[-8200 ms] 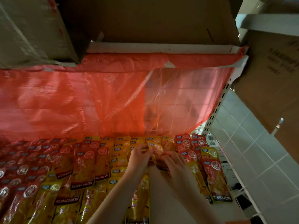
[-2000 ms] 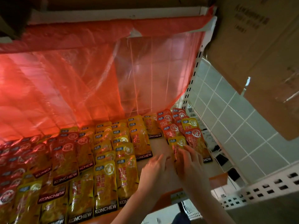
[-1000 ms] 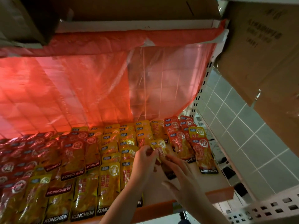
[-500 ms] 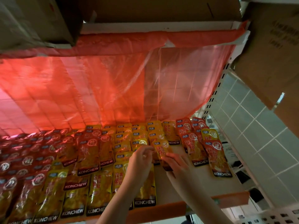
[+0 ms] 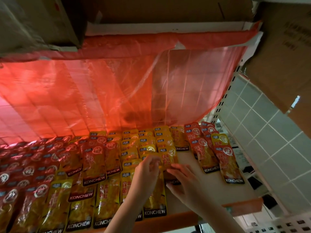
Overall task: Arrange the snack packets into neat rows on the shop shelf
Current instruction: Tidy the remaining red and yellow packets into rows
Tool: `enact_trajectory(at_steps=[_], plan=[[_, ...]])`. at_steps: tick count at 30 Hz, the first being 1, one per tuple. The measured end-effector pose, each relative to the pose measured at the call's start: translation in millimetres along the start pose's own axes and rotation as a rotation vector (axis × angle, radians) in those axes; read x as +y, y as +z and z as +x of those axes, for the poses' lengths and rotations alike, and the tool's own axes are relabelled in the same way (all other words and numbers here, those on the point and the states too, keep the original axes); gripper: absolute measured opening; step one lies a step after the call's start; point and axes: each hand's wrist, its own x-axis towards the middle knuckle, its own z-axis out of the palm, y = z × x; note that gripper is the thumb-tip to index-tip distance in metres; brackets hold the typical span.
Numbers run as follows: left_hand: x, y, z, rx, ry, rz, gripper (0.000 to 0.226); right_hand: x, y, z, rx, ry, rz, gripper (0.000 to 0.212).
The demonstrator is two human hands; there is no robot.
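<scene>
Yellow and red KONCHEW snack packets lie in overlapping rows across the shop shelf [image 5: 213, 192]. Both hands meet at one yellow packet [image 5: 169, 157] in the middle of the shelf. My left hand [image 5: 146, 174] pinches its left edge with curled fingers. My right hand [image 5: 183, 180] holds its lower right part, and its fingers cover the packet's bottom. Red packets [image 5: 203, 152] form a row to the right, ending with one [image 5: 228, 165] near the shelf's side. Another yellow packet [image 5: 155, 200] lies under my left wrist.
A red plastic sheet [image 5: 117, 91] hangs behind the shelf. Cardboard boxes [image 5: 168, 9] sit on the shelf above, and more cardboard [image 5: 282, 56] leans at the right. A tiled wall [image 5: 269, 132] stands at the right. The orange front lip [image 5: 242, 207] bounds a bare strip of shelf.
Both hands have carried the yellow packet slightly backward into its column over the last second. The camera has tilted a little.
</scene>
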Motion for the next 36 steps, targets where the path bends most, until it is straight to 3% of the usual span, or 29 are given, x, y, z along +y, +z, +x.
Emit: enact_trajectory(at_steps=[8, 21, 27, 33, 36], plan=[[-5, 4, -1, 0.028, 0.13, 0.192, 0.02, 3, 3, -1, 0.034, 0.024, -0.043, 0.033], [10, 16, 6, 0.059, 0.294, 0.31, 0.022, 7, -5, 16, 0.071, 0.078, -0.058, 0.02], [36, 21, 34, 0.073, 0.36, 0.406, 0.024, 29, -27, 48, 0.09, 0.186, -0.297, 0.031], [45, 53, 72, -0.087, 0.372, 0.654, 0.033, 58, -33, 65, -0.117, 0.348, -0.393, 0.038], [44, 72, 83, -0.199, 0.378, 0.77, 0.032, 71, -33, 64, -0.142, 0.363, -0.4, 0.037]])
